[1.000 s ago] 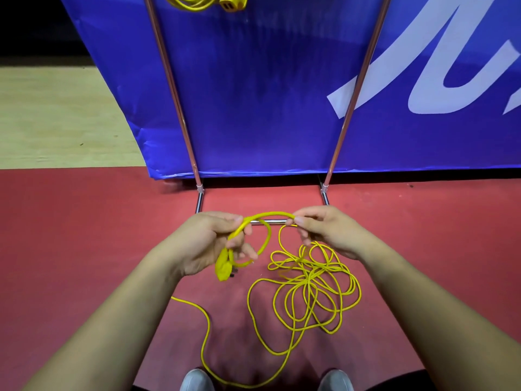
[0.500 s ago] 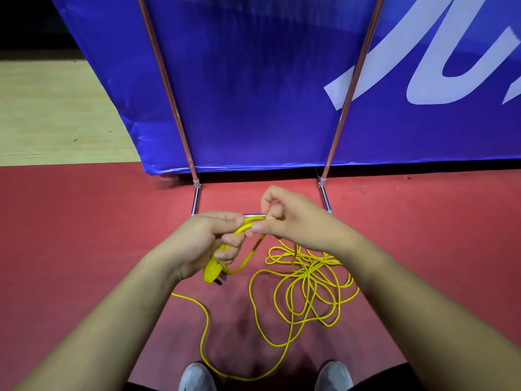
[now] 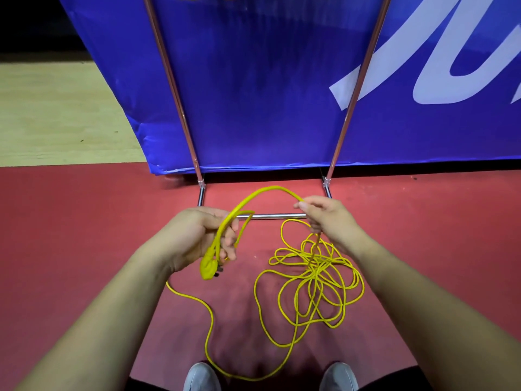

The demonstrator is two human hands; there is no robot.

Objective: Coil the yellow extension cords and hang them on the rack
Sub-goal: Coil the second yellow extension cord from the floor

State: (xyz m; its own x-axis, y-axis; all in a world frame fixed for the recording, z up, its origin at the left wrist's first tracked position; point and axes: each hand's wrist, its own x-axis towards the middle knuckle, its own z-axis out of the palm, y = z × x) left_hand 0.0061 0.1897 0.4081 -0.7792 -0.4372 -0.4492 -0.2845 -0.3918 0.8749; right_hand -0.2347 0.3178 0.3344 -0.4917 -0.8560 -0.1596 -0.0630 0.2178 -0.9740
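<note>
Yellow extension cord point(image 3: 272, 187): most of it lies in a loose tangle on the red floor point(image 3: 84, 235), to the right between us and the rack point(image 3: 174, 88). One long strand sweeps out past our shoes point(image 3: 201, 376) and up behind the left wrist.

Hands: our left hand point(image 3: 194, 235) has its fingers curled round the cord, with one small loop gathered in the grip. The plug point(image 3: 208, 268) hangs just below it. Our right hand point(image 3: 329, 218) pinches the cord between thumb and fingers. A short arch of cord spans the two hands, and from the right hand the cord drops into the tangle.

Handling, as we judge it: thin, light and limp. It sags and keeps no shape, so each loop must be held in the left palm. The jacket looks smooth, which helps when feeding it through a light pinch, but the gathered loops may slip. The tangle crosses itself many times, and a hard pull could snag.

Where to hold: the left hand anchors near the plug, and the right takes the free run just above the tangle.

The rack stands directly ahead, in front of a blue banner point(image 3: 253, 80).
</note>
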